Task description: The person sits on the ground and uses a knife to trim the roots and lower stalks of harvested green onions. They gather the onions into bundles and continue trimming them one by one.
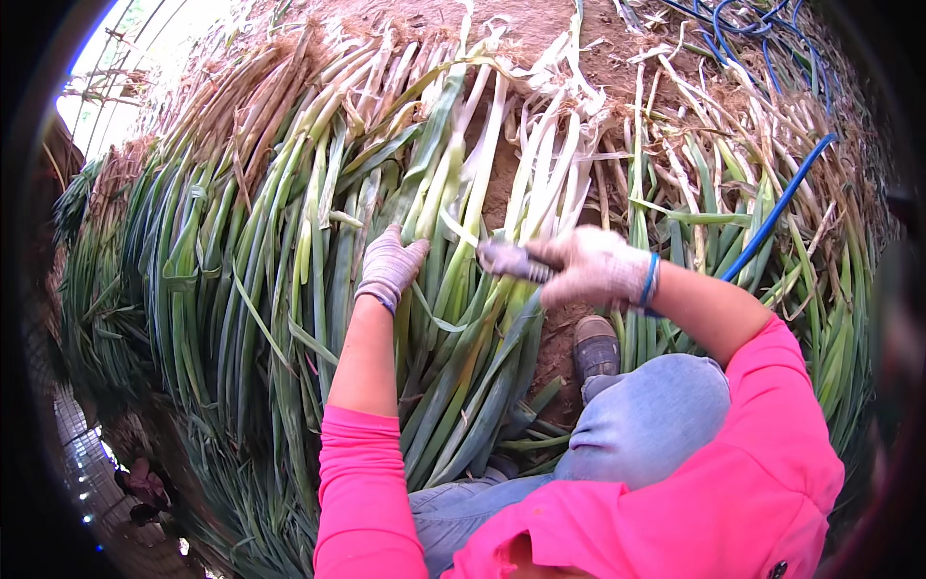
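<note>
My left hand [391, 268], in a whitish knit glove, lies on the green leaves of a long-stalked allium, leek or Welsh onion [452, 282]; whether its fingers grip any is unclear. My right hand [597, 268], gloved too and with a blue band at the wrist, is closed around a blurred grey handheld tool [510, 260]. That tool points left over the leaves, close to several pale stalks [488, 152]. A blue hose [781, 210] passes behind my right forearm towards this hand; its join with the tool is hidden.
More onions lie in dense rows on the left [217, 289] and right [825, 318], roots away from me. Bare soil [427, 14] shows beyond them. Coils of blue hose [745, 25] lie at the upper right. My shoe [597, 347] stands on soil between the rows.
</note>
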`<state>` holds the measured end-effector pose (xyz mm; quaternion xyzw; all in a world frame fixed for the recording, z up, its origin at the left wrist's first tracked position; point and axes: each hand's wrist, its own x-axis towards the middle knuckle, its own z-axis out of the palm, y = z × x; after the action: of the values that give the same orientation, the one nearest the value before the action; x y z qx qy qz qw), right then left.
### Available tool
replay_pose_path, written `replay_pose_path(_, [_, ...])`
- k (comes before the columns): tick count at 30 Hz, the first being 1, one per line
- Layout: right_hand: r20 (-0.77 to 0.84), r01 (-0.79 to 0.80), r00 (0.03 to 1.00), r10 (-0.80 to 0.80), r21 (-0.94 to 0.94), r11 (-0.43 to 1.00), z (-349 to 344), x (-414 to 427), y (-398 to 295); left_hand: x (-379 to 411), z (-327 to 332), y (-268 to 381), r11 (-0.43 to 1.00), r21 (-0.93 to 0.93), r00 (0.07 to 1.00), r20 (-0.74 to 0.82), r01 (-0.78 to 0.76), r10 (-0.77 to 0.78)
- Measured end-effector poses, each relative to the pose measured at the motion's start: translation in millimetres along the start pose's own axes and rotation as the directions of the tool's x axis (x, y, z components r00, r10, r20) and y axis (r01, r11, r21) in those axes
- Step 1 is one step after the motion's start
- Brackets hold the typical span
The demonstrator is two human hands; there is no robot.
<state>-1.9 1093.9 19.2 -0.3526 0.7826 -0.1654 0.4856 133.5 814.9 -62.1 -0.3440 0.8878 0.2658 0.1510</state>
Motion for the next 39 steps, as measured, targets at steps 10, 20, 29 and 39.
replay_pose_path(10, [-0.1, -0.126, 0.986, 0.134, 0.083, 0.989, -32, 19, -4, -11, -3, 4, 0.999, -0.035, 0.999, 0.033, 0.0, 0.001])
replay_pose_path(20, [-0.349, -0.19, 0.901, 0.257, 0.216, 0.958, -90, 95, 19, -17, 9, -9, 0.99, -0.135, 0.991, 0.117, -0.046, 0.062])
replay_pose_path(29, [0.039, 0.092, 0.995, -0.088, -0.101, 0.991, -23, 17, -13, -70, 53, 26, 0.812, -0.582, 0.808, 0.456, -0.046, 0.373])
replay_pose_path(39, [-0.112, 0.063, 0.992, -0.065, -0.022, 0.998, -34, 47, -11, -93, 63, 72, 0.94, 0.109, 0.944, 0.11, -0.324, 0.312])
